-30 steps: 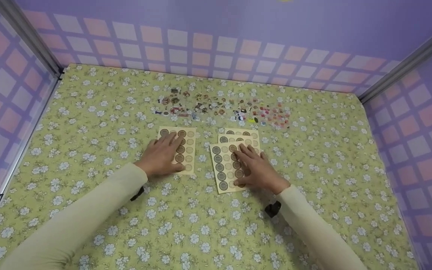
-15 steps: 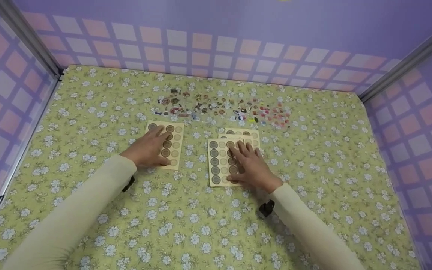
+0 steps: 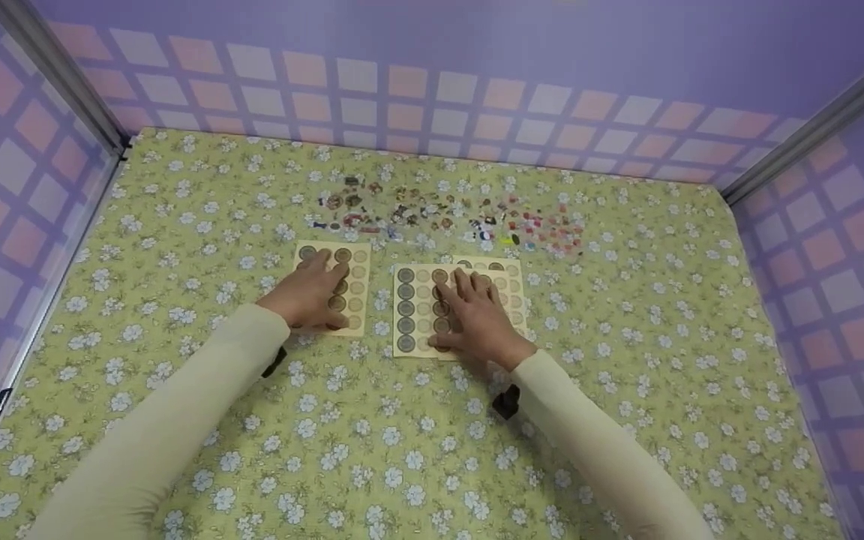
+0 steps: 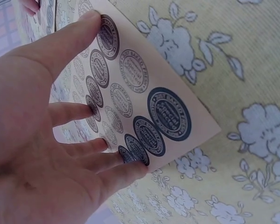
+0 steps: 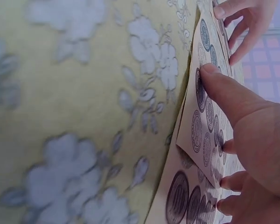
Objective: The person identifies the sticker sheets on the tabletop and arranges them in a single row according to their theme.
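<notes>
A cream sheet of round stickers (image 3: 358, 289) lies on the left, and my left hand (image 3: 306, 296) rests on it with fingers spread. Dark and pale round labels fill its rows; the left wrist view shows thumb and fingertips touching the sheet (image 4: 203, 123). To the right, my right hand (image 3: 483, 321) presses its fingertips on the top sticker sheet (image 3: 424, 315) of an overlapping group. Other sheets (image 3: 514, 300) show from under it, partly covered by the hand. In the right wrist view my thumb (image 5: 224, 88) touches the top sheet near its edge.
Clear sheets with small colourful stickers (image 3: 409, 210) lie in a row farther back, their outlines hard to make out. A flowered yellow-green cloth (image 3: 372, 450) covers the table. Purple checked panels (image 3: 432, 82) stand along the back and both sides.
Both hands slid their sheets to the left, the left one also slightly away from me. The right hand's top sheet moved off the others leftward, uncovering more of the sheet beneath. The left hand then stayed nearly still.
</notes>
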### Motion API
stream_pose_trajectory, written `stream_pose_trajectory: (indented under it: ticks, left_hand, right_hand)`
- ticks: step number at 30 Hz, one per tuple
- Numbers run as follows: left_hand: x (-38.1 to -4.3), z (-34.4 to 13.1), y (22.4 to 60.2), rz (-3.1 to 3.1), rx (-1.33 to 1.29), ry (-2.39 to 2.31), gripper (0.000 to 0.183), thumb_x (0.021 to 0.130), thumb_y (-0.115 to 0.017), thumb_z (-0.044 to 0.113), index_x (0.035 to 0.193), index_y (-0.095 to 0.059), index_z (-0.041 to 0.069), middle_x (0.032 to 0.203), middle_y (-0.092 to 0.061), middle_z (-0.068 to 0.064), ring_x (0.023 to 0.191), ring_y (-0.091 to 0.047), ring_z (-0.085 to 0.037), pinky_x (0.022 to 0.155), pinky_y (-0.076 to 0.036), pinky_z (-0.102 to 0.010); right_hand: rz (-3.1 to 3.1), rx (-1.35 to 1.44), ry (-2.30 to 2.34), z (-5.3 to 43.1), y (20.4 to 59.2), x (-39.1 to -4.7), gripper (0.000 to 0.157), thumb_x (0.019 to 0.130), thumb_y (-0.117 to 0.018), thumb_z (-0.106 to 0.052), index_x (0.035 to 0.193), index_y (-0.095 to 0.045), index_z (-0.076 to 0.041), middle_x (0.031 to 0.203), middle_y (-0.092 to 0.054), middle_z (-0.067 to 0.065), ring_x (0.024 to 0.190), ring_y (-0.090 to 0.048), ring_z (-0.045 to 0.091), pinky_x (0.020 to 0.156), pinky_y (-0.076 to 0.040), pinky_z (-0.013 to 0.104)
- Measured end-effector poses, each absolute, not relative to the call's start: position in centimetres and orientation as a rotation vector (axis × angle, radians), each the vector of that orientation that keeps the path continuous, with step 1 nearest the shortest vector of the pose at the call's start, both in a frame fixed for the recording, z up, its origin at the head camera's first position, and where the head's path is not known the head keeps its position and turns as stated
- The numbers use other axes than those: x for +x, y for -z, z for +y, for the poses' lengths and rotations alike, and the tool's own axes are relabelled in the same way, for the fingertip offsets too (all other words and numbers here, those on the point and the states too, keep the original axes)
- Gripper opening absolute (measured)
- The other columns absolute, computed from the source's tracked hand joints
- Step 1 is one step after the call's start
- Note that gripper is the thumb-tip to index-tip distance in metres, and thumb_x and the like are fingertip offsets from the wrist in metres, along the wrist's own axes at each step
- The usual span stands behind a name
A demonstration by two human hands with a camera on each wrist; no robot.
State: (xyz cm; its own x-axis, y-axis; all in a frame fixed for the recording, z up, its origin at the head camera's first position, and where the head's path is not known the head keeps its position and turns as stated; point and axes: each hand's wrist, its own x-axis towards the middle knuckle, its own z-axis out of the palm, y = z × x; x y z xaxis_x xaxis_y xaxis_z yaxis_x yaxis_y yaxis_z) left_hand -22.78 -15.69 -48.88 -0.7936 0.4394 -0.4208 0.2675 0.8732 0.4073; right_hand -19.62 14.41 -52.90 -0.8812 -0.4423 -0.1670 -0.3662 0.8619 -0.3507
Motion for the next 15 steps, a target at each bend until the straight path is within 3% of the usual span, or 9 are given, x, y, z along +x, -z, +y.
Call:
stream_pose_trajectory:
  ticks: [5, 7, 12, 15]
  left_hand:
    - [-22.8, -15.3, 48.9, 2.547, 0.498, -0.444, 0.088, 0.084, -0.074, 0.039, 0.151, -0.028, 0.005, 0.157, -0.009, -0.029, 0.144, -0.017, -0.049, 0.105, -0.038, -0.058]
    - [-22.6, -14.8, 48.6, 2.582, 0.514, -0.432, 0.087, 0.085, -0.072, 0.042, 0.151, -0.029, 0.004, 0.157, -0.012, -0.028, 0.144, -0.018, -0.048, 0.109, -0.033, -0.060]
    - [-21.6, -12.0, 48.2, 2.633, 0.631, -0.403, 0.092, 0.088, -0.065, 0.051, 0.155, -0.020, 0.007, 0.162, -0.007, -0.019, 0.150, -0.008, -0.038, 0.119, -0.015, -0.058]
    - [-21.2, -10.1, 48.7, 2.612, 0.711, -0.403, 0.093, 0.088, -0.062, 0.056, 0.156, -0.017, 0.012, 0.164, -0.005, -0.013, 0.151, -0.004, -0.032, 0.120, -0.014, -0.056]
  right_hand:
    - [2.781, -0.578, 0.461, 13.4, 53.0, -20.3, 0.098, 0.083, -0.065, -0.059, 0.157, -0.012, -0.024, 0.162, -0.009, 0.019, 0.149, -0.007, 0.043, 0.119, -0.009, 0.060]
    - [2.773, -0.559, 0.468, 12.9, 53.1, -20.6, 0.097, 0.083, -0.064, -0.060, 0.157, -0.012, -0.025, 0.163, -0.007, 0.017, 0.150, -0.005, 0.040, 0.118, -0.009, 0.061]
    - [2.771, -0.494, 0.523, 12.2, 53.1, -21.4, 0.096, 0.084, -0.062, -0.061, 0.157, -0.011, -0.026, 0.164, -0.001, 0.014, 0.151, -0.002, 0.038, 0.117, -0.010, 0.063]
    - [2.783, -0.482, 0.592, 12.5, 52.8, -21.6, 0.092, 0.087, -0.060, -0.059, 0.157, -0.012, -0.024, 0.164, -0.001, 0.014, 0.150, -0.003, 0.038, 0.117, -0.008, 0.063]
